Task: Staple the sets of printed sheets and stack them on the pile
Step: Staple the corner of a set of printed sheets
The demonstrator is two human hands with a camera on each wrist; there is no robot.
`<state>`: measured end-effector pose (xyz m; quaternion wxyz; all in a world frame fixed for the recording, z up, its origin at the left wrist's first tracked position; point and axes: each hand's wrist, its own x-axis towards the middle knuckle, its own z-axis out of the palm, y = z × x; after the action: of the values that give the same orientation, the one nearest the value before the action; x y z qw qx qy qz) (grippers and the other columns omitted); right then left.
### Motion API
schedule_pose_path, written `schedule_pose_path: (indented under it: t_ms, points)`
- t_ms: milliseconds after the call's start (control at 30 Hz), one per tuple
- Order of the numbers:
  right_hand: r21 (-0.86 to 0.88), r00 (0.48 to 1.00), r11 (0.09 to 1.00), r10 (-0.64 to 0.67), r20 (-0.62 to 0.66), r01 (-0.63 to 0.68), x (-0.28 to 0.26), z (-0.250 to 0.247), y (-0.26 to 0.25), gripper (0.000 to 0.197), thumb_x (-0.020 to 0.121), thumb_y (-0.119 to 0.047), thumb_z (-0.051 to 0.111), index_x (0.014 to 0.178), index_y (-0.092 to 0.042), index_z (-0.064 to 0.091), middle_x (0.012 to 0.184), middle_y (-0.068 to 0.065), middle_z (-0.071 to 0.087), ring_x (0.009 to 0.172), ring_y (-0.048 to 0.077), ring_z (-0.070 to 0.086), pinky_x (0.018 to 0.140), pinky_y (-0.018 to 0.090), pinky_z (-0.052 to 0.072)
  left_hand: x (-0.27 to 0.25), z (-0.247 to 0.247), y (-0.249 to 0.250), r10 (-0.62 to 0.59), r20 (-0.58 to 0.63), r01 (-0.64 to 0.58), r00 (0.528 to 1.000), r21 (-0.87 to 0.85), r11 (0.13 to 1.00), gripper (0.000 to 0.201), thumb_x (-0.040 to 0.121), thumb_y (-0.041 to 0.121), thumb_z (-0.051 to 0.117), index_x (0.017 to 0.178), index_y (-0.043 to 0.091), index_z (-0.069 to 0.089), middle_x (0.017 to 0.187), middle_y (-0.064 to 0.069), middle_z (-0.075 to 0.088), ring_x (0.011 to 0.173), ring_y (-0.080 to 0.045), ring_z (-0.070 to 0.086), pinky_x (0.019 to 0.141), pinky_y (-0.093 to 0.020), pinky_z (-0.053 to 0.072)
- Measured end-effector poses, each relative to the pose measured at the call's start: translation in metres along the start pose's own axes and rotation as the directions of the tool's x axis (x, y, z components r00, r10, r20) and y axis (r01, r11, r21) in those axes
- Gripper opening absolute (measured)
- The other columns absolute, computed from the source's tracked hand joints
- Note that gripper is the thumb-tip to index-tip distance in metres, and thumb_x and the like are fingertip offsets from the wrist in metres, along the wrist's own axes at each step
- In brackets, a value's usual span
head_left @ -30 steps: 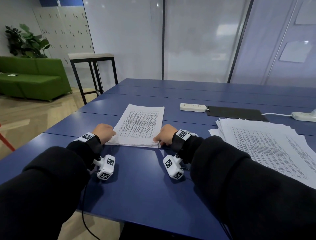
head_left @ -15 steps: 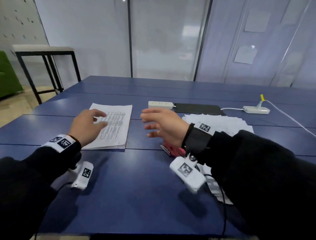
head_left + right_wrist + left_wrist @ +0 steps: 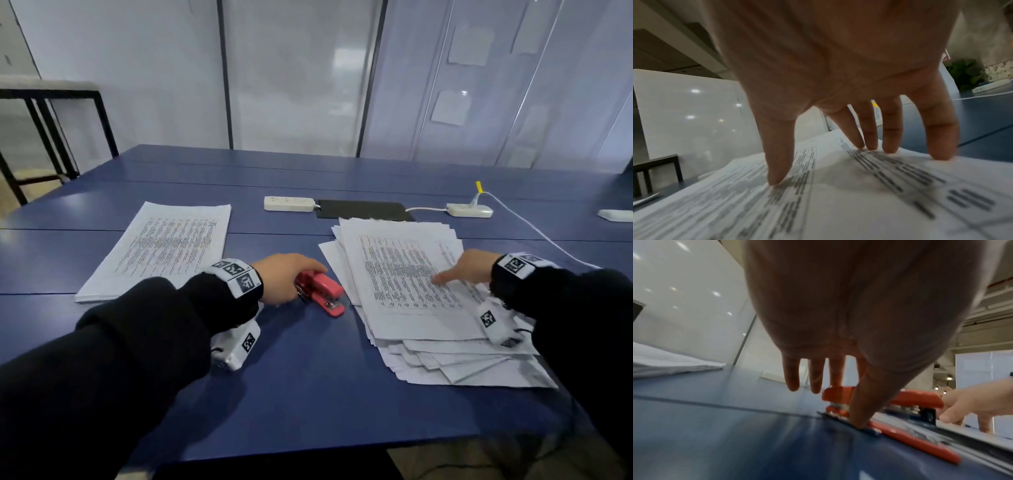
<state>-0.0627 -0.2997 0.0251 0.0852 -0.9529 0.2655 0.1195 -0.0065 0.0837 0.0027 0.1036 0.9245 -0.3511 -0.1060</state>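
A red stapler (image 3: 323,294) lies on the blue table (image 3: 308,394) between two lots of printed sheets. My left hand (image 3: 308,271) covers its rear end; in the left wrist view the thumb (image 3: 859,418) sits against the near side of the stapler (image 3: 920,397) and a finger lies on its top. My right hand (image 3: 462,270) is spread flat, and its fingertips (image 3: 890,149) press on the top sheet of the loose, fanned-out sheets (image 3: 411,308). A neat stacked pile (image 3: 164,246) lies at the left.
Behind the sheets lie a white power strip (image 3: 289,204), a black pad (image 3: 363,209) and a second strip (image 3: 469,209) whose white cable (image 3: 534,226) runs off to the right. A black-framed stool (image 3: 51,102) stands beyond the table's left corner.
My left hand left the neat pile and moved right onto the stapler. My right hand moved from above the stapler onto the loose sheets. The head view turned right.
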Motion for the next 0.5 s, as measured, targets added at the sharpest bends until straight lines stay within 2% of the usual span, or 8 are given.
schedule_pose_path:
  t_ms: [33,67,167,233,300,367,433,500]
  points:
    - [-0.007,1.000,1.000,-0.013,0.004,0.013,0.002,0.004,0.003,0.070,0.072,-0.071,0.080,0.100,-0.011,0.057,0.102,0.006,0.061,0.091,0.024,0.059,0.073,0.031,0.042,0.000,0.000,-0.001,-0.003,-0.009,0.003,1.000,0.008,1.000,0.063,0.087,0.011,0.070,0.143,0.035,0.054,0.140,0.000,0.057,0.127,-0.025,0.056,0.106,-0.037,0.045]
    - [-0.007,1.000,1.000,-0.030,0.002,0.030,0.002,0.006,0.003,0.071,0.072,-0.071,0.080,0.104,-0.011,0.058,0.105,0.006,0.061,0.093,0.025,0.058,0.071,0.031,0.042,-0.003,-0.003,-0.002,-0.007,-0.024,0.007,1.000,0.028,1.000,0.054,0.086,0.018,0.074,0.134,0.035,0.060,0.130,-0.001,0.060,0.120,-0.026,0.059,0.100,-0.036,0.047]
    - [0.030,0.994,0.994,-0.102,0.026,0.101,0.000,0.006,-0.006,0.065,0.071,-0.060,0.086,0.095,-0.003,0.064,0.095,0.014,0.066,0.078,0.023,0.055,0.063,0.030,0.037,-0.017,-0.011,-0.003,-0.026,-0.025,0.030,0.999,0.157,0.987,0.035,0.082,0.031,0.076,0.116,0.031,0.068,0.115,0.001,0.062,0.108,-0.025,0.061,0.092,-0.035,0.051]
    - [0.076,0.980,0.980,-0.187,0.060,0.183,0.000,0.006,-0.015,0.064,0.070,-0.043,0.093,0.107,0.001,0.065,0.102,0.020,0.067,0.074,0.022,0.053,0.064,0.029,0.041,-0.032,-0.015,-0.005,-0.060,0.009,0.057,0.998,0.221,0.974,0.030,0.082,0.032,0.076,0.111,0.029,0.069,0.109,0.004,0.066,0.099,-0.020,0.060,0.088,-0.033,0.052]
    - [0.148,0.959,0.957,-0.265,0.101,0.249,-0.003,0.007,-0.025,0.064,0.070,-0.024,0.095,0.123,-0.013,0.061,0.113,0.012,0.063,0.076,0.021,0.057,0.060,0.027,0.048,-0.049,-0.018,-0.008,-0.088,0.038,0.076,0.995,0.254,0.964,0.031,0.083,0.032,0.075,0.112,0.029,0.068,0.104,0.006,0.069,0.094,-0.017,0.060,0.086,-0.033,0.053]
    - [0.210,0.928,0.925,-0.348,0.129,0.318,-0.006,0.010,-0.038,0.069,0.070,-0.009,0.094,0.126,-0.024,0.056,0.120,0.011,0.059,0.075,0.021,0.058,0.058,0.027,0.051,-0.066,-0.018,-0.012,-0.120,0.064,0.098,0.991,0.276,0.956,0.034,0.083,0.034,0.076,0.114,0.030,0.065,0.101,0.008,0.068,0.092,-0.017,0.059,0.083,-0.030,0.052]
    - [0.236,0.915,0.906,-0.385,0.115,0.352,-0.010,0.013,-0.055,0.076,0.071,-0.011,0.093,0.133,-0.023,0.051,0.120,0.014,0.062,0.075,0.023,0.060,0.061,0.030,0.055,-0.083,-0.019,-0.019,-0.153,0.086,0.121,0.984,0.301,0.946,0.028,0.083,0.037,0.075,0.108,0.030,0.063,0.091,0.011,0.063,0.087,-0.016,0.056,0.078,-0.029,0.050]
    - [0.224,0.924,0.916,-0.365,0.116,0.334,-0.018,0.016,-0.077,0.088,0.074,-0.034,0.093,0.144,-0.018,0.044,0.114,0.014,0.067,0.078,0.024,0.066,0.065,0.035,0.059,-0.098,-0.023,-0.027,-0.189,0.097,0.152,0.977,0.305,0.940,0.023,0.082,0.039,0.074,0.097,0.033,0.058,0.084,0.013,0.057,0.084,-0.015,0.056,0.076,-0.029,0.050]
